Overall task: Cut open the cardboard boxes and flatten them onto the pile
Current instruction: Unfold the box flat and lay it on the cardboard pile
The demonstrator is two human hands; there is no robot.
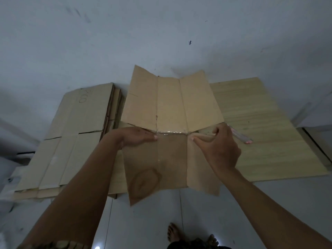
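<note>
An opened cardboard box [170, 108] is held up in front of me, spread out with its flaps apart and a strip of clear tape [170, 132] across the middle fold. My left hand [138, 137] grips the box's left side at the fold. On the right side of the fold my right hand [217, 146] pinches the cardboard. The pile of flattened boxes [71, 137] lies on the floor to the left. A cutter with a clear handle [239, 135] lies on the wooden board just behind my right hand.
A light wooden board [260, 126] lies on the floor at the right, reaching the wall. The floor is pale tile [152, 221]. My bare feet [172, 232] show at the bottom edge. A grey wall [161, 33] stands behind everything.
</note>
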